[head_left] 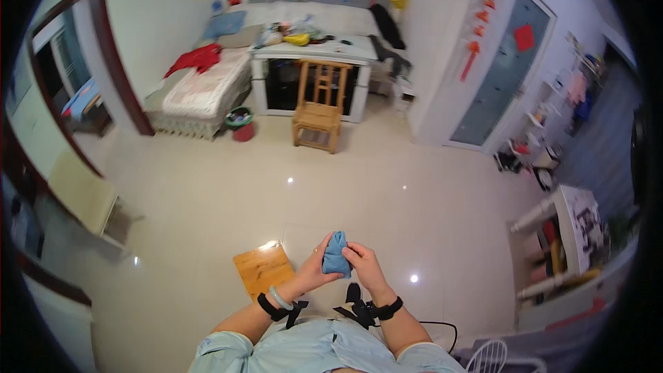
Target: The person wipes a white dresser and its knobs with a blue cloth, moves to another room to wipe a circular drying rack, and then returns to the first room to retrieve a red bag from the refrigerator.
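A small folded bundle of blue cloth [335, 258] is held up in front of my body. My left hand [316, 269] wraps around its left side and bottom, with the thumb along the lower edge. On the right side, the thumb and fingers of my right hand [362, 261] pinch the cloth near its middle. The top of the bundle narrows to a rounded fold. Some of my fingers are hidden behind the cloth. Below and left of the bundle lies a wooden board [264, 268], partly covered by my left forearm.
Ahead stand a bamboo chair [318, 116], a white table [311, 52] with bananas and other items, and a red bin [243, 129] beside a daybed [199, 93]. A cream chair [85, 194] is at left, a white side table [577, 228] at right. A black cable [445, 324] runs by my right arm.
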Motion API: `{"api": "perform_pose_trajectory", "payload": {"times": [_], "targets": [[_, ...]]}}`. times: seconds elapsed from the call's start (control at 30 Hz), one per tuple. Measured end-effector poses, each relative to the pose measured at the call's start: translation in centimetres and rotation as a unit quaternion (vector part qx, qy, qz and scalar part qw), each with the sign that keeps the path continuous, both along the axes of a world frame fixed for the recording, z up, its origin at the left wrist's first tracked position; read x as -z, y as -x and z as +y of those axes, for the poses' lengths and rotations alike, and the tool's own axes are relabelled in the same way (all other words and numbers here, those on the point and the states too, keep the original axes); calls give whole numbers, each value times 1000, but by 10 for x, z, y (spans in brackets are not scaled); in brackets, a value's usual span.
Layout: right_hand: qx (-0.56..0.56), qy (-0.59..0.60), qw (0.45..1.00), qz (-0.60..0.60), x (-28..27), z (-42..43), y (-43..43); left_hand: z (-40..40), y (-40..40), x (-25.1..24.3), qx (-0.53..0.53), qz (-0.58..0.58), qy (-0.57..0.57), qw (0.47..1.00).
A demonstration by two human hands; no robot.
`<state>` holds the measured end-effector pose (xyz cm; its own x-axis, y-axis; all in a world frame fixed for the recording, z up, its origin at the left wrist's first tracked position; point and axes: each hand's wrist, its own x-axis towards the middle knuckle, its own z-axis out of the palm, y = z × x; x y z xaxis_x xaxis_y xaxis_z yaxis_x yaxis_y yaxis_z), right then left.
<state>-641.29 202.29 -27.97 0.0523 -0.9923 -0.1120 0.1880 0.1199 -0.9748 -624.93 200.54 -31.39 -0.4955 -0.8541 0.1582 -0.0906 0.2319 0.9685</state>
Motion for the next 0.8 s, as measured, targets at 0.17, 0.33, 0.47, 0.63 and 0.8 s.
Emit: {"api": "perform_pose_trajectory", "payload": {"times": [0.17,0.33,0.47,0.63,0.8], "targets": [[-103,-7,994,32,23,-110,-2,-74,-14,-2,-95,-5,0,995],[-175,28,982,71,15,-230,19,-158,0,-5,-207,-5,0,978],[-159,42,981,104,13,-308,33,-213,1,-1,-320,-2,-36,947],[-323,58,935,139,25,-366,-16,-246,-36,7,-463,59,-120,876],[-567,152,793,162,14,-406,-114,-267,-99,15,-519,275,-194,786]]}}
